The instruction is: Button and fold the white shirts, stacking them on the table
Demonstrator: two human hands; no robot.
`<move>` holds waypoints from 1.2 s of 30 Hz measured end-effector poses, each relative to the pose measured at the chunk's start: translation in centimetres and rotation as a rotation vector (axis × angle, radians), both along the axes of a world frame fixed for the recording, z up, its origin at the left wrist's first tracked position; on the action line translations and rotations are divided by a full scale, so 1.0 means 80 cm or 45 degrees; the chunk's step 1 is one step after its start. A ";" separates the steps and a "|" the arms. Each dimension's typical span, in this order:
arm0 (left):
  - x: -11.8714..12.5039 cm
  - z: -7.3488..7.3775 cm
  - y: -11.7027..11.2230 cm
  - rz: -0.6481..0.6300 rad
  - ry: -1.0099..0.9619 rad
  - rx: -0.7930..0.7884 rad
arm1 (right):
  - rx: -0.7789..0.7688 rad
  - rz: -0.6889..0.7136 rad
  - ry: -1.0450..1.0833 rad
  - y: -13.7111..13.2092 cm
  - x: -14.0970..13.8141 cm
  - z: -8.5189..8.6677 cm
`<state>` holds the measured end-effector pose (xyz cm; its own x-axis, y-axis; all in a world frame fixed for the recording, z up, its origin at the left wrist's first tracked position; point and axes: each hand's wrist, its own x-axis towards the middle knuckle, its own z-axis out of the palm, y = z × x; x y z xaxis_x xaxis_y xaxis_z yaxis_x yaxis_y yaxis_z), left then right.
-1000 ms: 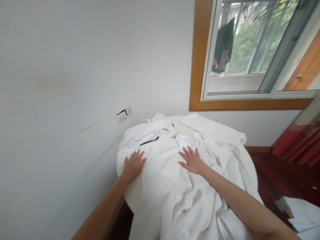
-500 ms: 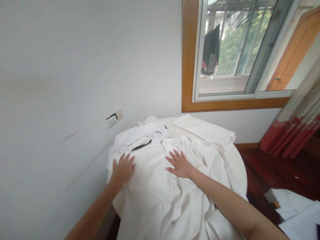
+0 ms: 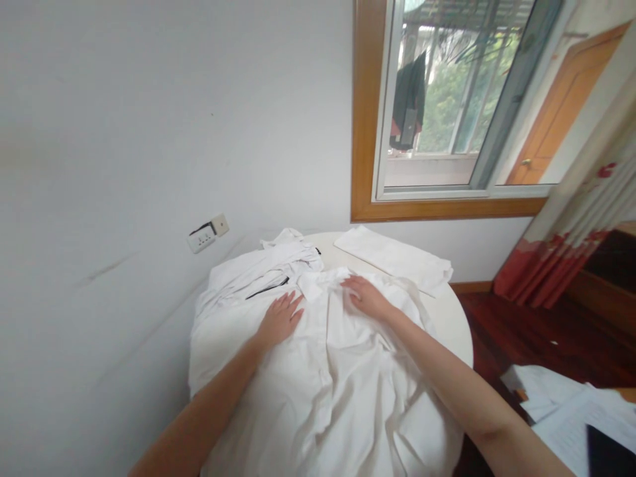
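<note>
A large white cloth garment (image 3: 308, 391), with what looks like a collar and a front placket, lies spread and wrinkled over a round white table (image 3: 460, 324). Its lower part hangs toward me. My left hand (image 3: 281, 319) rests on the cloth left of the placket, fingers stretched out. Beyond the placket, my right hand (image 3: 366, 297) lies on the upper part near the collar, fingers extended and slightly bent. Behind my left hand is a pile of white clothes (image 3: 258, 268) with a dark strip showing. A folded white cloth (image 3: 392, 255) lies at the table's far right.
A white wall (image 3: 173, 132) with a socket (image 3: 201, 239) borders the table on the left and back. To the right are a window (image 3: 442, 119), a red and cream curtain (image 3: 551, 245), and papers (image 3: 576, 411) with a dark flat object.
My left hand has moved right across the cloth, and my right hand has shifted forward toward the collar. The garment's upper part looks straighter. The view has turned slightly right.
</note>
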<state>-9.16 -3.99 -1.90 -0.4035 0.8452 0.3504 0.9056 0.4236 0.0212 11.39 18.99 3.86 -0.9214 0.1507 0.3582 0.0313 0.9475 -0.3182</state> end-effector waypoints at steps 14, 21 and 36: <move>0.068 0.071 0.059 -0.271 0.024 0.026 | 0.359 -0.620 -0.202 0.094 0.048 -0.031; 0.080 0.024 0.108 -0.298 -0.088 0.022 | 0.381 -0.584 -0.213 0.092 0.052 -0.033; 0.058 0.012 0.061 -0.314 -0.176 0.050 | 0.533 -0.273 -0.171 0.138 0.072 -0.031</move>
<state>-4.53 0.92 -0.91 -0.2333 0.9108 0.3406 0.9687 0.1870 0.1635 17.14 30.03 1.34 -0.9276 0.2107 0.3086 0.2546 0.9609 0.1091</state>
